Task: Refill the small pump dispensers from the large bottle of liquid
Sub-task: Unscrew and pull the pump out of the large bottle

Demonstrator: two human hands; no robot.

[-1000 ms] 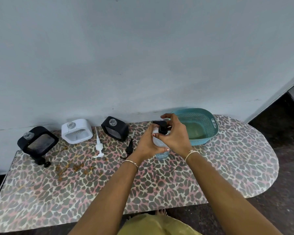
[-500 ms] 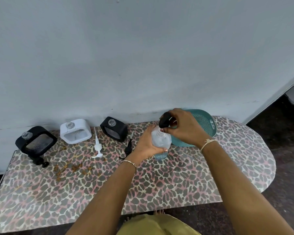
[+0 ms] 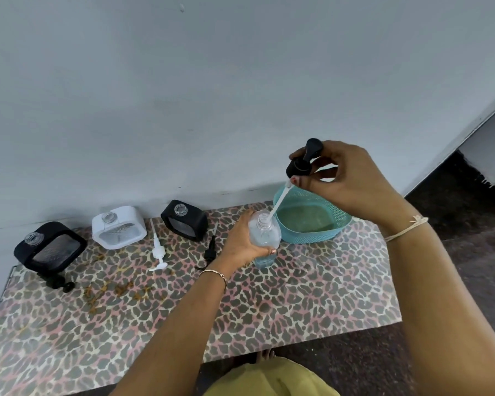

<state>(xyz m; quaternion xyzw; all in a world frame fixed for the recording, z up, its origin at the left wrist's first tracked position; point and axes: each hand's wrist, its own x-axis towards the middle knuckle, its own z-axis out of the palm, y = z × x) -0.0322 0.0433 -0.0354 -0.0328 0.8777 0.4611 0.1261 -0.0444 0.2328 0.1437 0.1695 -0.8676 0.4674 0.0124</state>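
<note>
Pump head (image 3: 300,164) lifted higher, right hand (image 3: 346,181) pinching it, left hand (image 3: 240,241) gripping bottle (image 3: 265,238)

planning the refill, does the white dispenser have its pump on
No, the white dispenser has an open neck; a white pump lies on the table beside it.

My right hand (image 3: 355,181), one second ago set on the black pump head (image 3: 303,162) seated on the clear bottle (image 3: 265,237), now holds that head pinched in my fingers (image 3: 335,151) high above the neck. The white dip tube (image 3: 279,202), previously inside the bottle, is drawn out on a slant, with only its lower tip at the open mouth.
</note>
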